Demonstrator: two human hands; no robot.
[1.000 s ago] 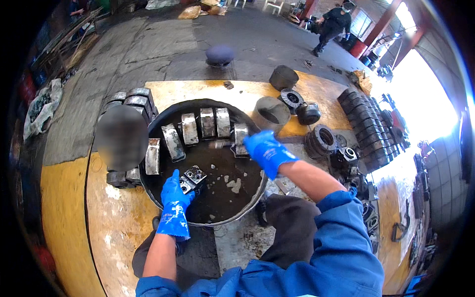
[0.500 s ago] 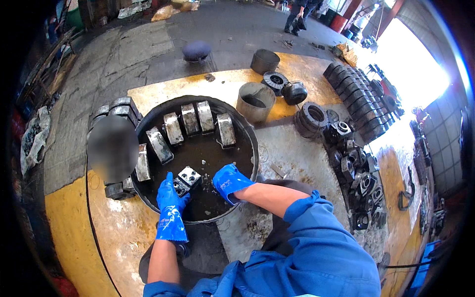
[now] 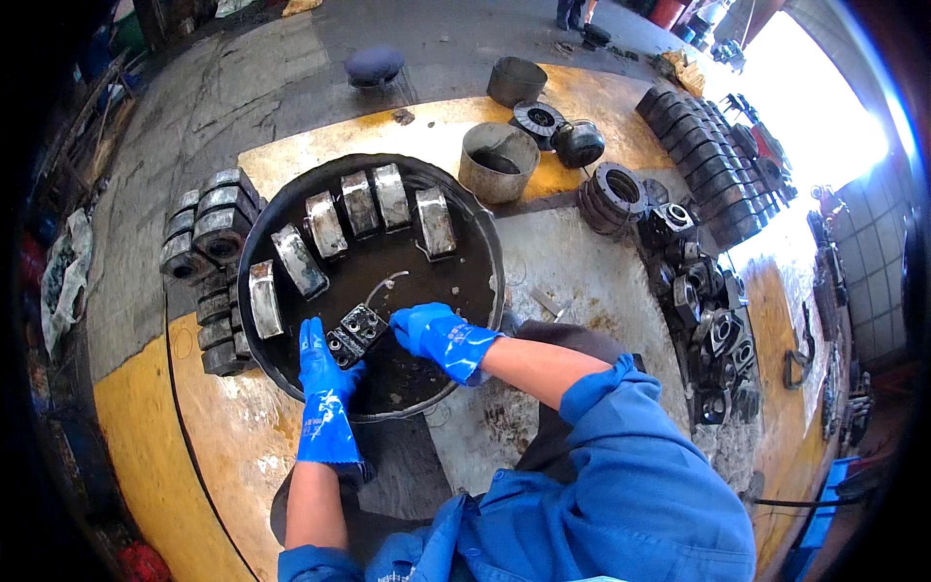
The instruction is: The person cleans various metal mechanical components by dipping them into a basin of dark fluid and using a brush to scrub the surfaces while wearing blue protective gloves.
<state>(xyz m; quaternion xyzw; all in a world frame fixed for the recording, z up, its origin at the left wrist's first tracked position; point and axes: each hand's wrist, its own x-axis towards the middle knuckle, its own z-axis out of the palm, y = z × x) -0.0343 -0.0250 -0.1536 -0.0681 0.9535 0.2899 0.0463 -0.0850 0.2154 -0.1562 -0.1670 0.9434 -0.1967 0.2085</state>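
Observation:
A round black basin (image 3: 254,335) of dark liquid sits before me, a dirty metal block with round holes (image 3: 361,326) over its near part. My left hand (image 3: 328,376), in a blue rubber glove, holds the block from its left side, the long fingers stretched and the thumb beneath. Close to the block's right edge is my right hand (image 3: 432,333), gloved alike, its fingers curled; whatever they grip is hidden. A thin pale curved streak (image 3: 388,283) lies just beyond the block; I cannot tell what it is. Several wet metal blocks (image 3: 328,225) stand along the basin's far and left wall.
Stacked blocks (image 3: 223,218) border the basin on the left. A grey metal cylinder (image 3: 499,165) and ring-shaped parts (image 3: 616,197) lie beyond it to the right. Rows of dark blocks (image 3: 698,165) and piled parts (image 3: 718,339) line the right side. A round stool (image 3: 373,66) stands farther back.
My right hand has moved left to the block, its fingers curled. The block has turned slightly in my left hand. A curved pale streak has appeared. The distant person is now mostly out of view.

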